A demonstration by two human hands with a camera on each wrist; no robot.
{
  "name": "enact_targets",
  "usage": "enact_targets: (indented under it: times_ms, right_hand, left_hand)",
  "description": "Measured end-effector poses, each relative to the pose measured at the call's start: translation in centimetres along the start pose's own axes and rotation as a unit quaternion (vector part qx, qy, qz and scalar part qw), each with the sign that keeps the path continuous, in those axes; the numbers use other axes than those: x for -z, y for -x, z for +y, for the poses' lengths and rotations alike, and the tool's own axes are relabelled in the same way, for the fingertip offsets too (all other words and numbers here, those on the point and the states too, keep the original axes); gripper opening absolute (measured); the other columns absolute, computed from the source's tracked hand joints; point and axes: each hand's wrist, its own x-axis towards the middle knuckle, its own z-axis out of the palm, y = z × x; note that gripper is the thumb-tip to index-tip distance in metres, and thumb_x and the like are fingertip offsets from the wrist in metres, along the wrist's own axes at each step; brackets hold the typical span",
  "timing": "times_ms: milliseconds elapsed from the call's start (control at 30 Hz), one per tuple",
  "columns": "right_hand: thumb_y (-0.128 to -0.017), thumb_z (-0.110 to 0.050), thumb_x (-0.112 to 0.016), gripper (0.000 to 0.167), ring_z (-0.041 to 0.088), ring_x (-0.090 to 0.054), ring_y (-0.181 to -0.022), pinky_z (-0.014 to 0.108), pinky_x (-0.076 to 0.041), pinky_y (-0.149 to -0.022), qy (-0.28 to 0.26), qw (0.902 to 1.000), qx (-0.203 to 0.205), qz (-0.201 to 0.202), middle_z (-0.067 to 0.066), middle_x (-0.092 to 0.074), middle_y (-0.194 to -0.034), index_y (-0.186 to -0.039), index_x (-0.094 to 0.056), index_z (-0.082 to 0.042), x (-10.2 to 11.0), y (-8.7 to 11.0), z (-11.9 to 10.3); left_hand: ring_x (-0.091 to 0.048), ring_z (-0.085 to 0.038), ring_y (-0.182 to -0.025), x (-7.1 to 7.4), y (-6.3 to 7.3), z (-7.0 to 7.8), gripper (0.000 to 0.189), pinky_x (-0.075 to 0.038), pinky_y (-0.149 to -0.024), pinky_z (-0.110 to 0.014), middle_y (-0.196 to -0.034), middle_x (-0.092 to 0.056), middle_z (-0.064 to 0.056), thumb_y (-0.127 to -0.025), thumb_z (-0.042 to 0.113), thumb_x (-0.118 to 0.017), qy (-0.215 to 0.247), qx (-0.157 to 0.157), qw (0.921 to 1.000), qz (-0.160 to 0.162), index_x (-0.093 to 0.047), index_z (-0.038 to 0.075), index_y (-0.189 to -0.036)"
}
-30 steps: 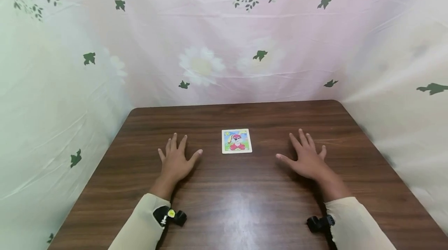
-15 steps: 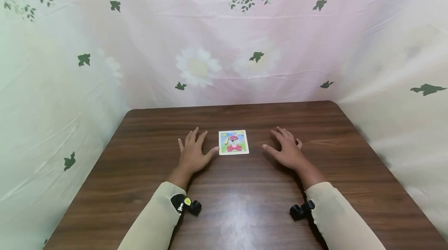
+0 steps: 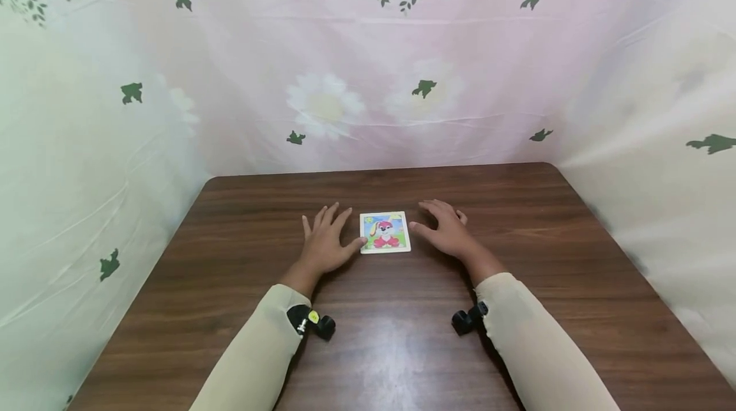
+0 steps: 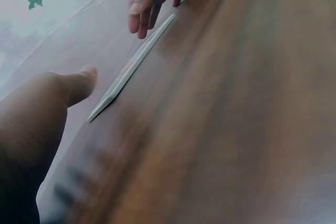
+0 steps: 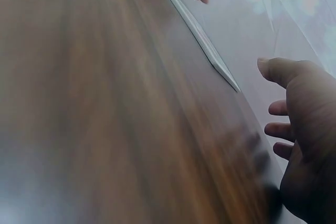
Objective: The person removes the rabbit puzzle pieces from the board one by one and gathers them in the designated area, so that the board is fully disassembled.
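Note:
A flat square picture board (image 3: 385, 232) with a white border and a pink long-eared cartoon animal lies on the brown table. My left hand (image 3: 326, 247) is at its left side, fingers spread, its thumb tip overlapping the board's edge in the head view. In the left wrist view a gap shows between that thumb (image 4: 81, 85) and the board (image 4: 131, 72). On the opposite side hovers my right hand (image 3: 445, 232), fingers loosely bent, thumb close to the right edge. The right wrist view shows its thumb (image 5: 275, 71) apart from the board (image 5: 199, 35). Neither hand holds anything.
The dark wood-grain table (image 3: 379, 347) has rounded far corners. A pale cloth backdrop (image 3: 368, 46) with flowers, leaves and green birds surrounds its back and sides. Small black cameras (image 3: 325, 328) sit on both wrists.
Both hands have moved inward toward the board, the right one farther. The right fingers are drawn closer together than before. The board stays in place on the table.

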Motion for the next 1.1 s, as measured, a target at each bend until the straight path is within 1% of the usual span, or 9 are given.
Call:
enact_targets:
  times_ms: [167, 300, 467, 733, 933, 1100]
  right_hand:
    - [-0.106, -0.051, -0.067, 0.071, 0.042, -0.038, -0.161, 0.076, -0.012, -0.123, -0.009, 0.9998, 0.018, -0.005, 0.018, -0.047, -0.170, -0.162, -0.052, -0.011, -1.1, -1.5, -0.9]
    - [-0.106, -0.050, -0.067, 0.067, 0.040, -0.042, -0.159, 0.076, -0.010, -0.124, -0.017, 0.9996, 0.018, -0.016, 0.015, -0.049, -0.169, -0.161, -0.054, -0.014, -1.7, -2.4, -1.7]
    - [-0.106, -0.046, -0.069, 0.059, 0.037, -0.047, -0.156, 0.076, -0.008, -0.125, -0.028, 0.9990, 0.032, -0.012, 0.012, -0.056, -0.164, -0.157, -0.060, -0.017, -2.1, -3.2, -2.2]
    - [-0.106, -0.037, -0.072, 0.051, 0.036, -0.050, -0.155, 0.075, -0.005, -0.127, -0.032, 0.9978, 0.044, -0.038, 0.010, -0.059, -0.162, -0.152, -0.066, -0.018, -2.8, -3.8, -3.2]
    - [-0.103, -0.042, -0.077, 0.052, 0.036, -0.049, -0.155, 0.076, -0.005, -0.127, -0.029, 0.9966, 0.060, -0.048, 0.008, -0.060, -0.160, -0.150, -0.069, -0.021, -3.4, -4.2, -4.0]
    - [-0.104, -0.043, -0.075, 0.050, 0.036, -0.045, -0.156, 0.076, -0.006, -0.126, -0.010, 0.9963, 0.065, -0.055, 0.008, -0.059, -0.160, -0.150, -0.069, -0.023, -3.7, -4.5, -4.3]
  left_hand:
    - [-0.021, -0.047, -0.168, 0.2, -1.0, -0.5, 0.086, 0.000, -0.128, -0.084, -0.182, -0.025, -0.014, -0.100, 0.071, -0.063, 0.006, -0.005, 0.9998, -0.018, -0.044, 0.024, -0.169]
    - [-0.019, -0.046, -0.170, 0.2, -1.5, -0.8, 0.086, 0.001, -0.129, -0.082, -0.184, -0.020, -0.012, -0.100, 0.071, -0.062, 0.006, -0.014, 0.9989, -0.044, -0.042, 0.026, -0.170]
    - [-0.017, -0.043, -0.171, 0.2, -1.9, -0.9, 0.082, 0.002, -0.129, -0.081, -0.183, -0.024, -0.010, -0.101, 0.072, -0.059, 0.004, -0.022, 0.9978, -0.062, -0.041, 0.030, -0.170]
    - [-0.016, -0.045, -0.170, 0.4, -1.6, -0.8, 0.074, 0.003, -0.128, -0.083, -0.181, -0.031, -0.008, -0.105, 0.064, -0.060, 0.006, -0.025, 0.9969, -0.075, -0.045, 0.031, -0.169]
    - [-0.013, -0.045, -0.171, 0.2, -1.4, -1.0, 0.073, 0.004, -0.129, -0.082, -0.181, -0.032, -0.006, -0.106, 0.065, -0.059, 0.008, -0.030, 0.9966, -0.076, -0.041, 0.034, -0.170]
    - [-0.012, -0.045, -0.171, 0.1, -1.6, -1.0, 0.075, 0.004, -0.129, -0.082, -0.182, -0.030, -0.006, -0.107, 0.066, -0.056, -0.001, -0.034, 0.9959, -0.084, -0.038, 0.034, -0.172]
